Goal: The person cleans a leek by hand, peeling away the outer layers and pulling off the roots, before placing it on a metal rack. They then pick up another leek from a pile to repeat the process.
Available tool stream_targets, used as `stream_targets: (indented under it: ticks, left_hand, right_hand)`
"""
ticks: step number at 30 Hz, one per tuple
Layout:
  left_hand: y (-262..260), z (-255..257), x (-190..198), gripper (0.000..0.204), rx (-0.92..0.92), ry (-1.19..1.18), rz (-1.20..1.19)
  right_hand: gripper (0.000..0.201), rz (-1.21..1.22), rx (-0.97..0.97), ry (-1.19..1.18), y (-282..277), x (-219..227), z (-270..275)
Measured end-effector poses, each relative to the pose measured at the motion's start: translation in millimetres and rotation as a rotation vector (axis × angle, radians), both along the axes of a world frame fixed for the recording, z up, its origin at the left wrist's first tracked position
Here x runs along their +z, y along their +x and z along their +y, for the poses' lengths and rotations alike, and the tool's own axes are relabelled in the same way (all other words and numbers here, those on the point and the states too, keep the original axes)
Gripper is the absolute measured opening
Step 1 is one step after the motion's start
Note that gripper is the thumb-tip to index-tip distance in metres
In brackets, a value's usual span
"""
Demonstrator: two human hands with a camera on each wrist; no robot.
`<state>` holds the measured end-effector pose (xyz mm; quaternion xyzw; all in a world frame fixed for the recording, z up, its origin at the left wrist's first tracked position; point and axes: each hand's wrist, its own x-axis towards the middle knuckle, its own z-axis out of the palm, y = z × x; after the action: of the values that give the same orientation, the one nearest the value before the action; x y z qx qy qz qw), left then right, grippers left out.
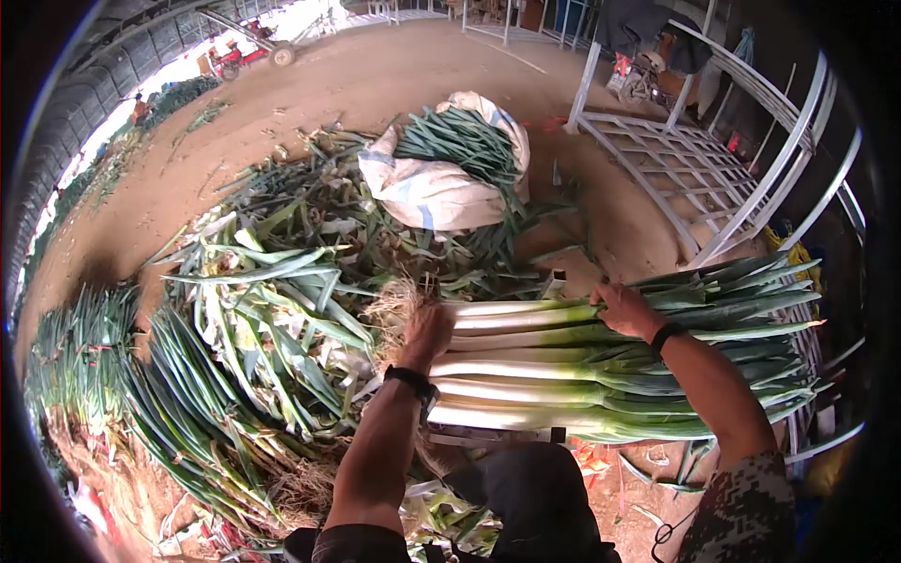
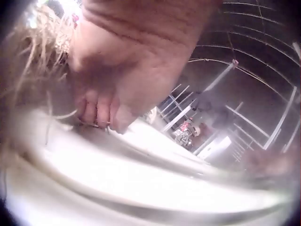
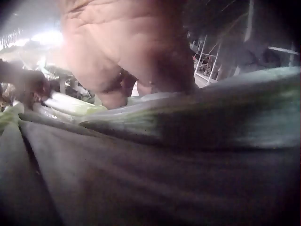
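While the left hand (image 1: pixel 430 330) curls round shafts beside stringy roots (image 1: pixel 392 306) and the right hand (image 1: pixel 627 311) grips the leaf bases, the leeks (image 1: pixel 511 388) lie in a row beneath, smooth white cylinders flattening into green blades. Beyond slumps a creased woven sack (image 1: pixel 427 195). The leeks' support is mostly hidden; the left wrist view blurs the shafts.

pixelated camouflage sleeve (image 1: pixel 741 511), black wrist straps (image 1: pixel 668 334), dark trousers (image 1: pixel 540 497)

Leek row (image 1: pixel 526 389) on support (image 1: pixel 497 436), mostly hidden, perhaps metal. Dirt floor (image 1: pixel 375 84): leafy bundles (image 1: pixel 202 399), leaf scraps (image 1: pixel 272 324).
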<state>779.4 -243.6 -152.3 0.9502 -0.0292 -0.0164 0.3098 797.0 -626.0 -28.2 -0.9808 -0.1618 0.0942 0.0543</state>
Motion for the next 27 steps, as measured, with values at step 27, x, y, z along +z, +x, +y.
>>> stream_targets:
  ticks: [27]
  left_hand:
    - [-610,280,113,0.033,0.854,-0.581,-0.447]
  right_hand:
    - [0.027,1.174,0.527,1.521,-297,103,419]
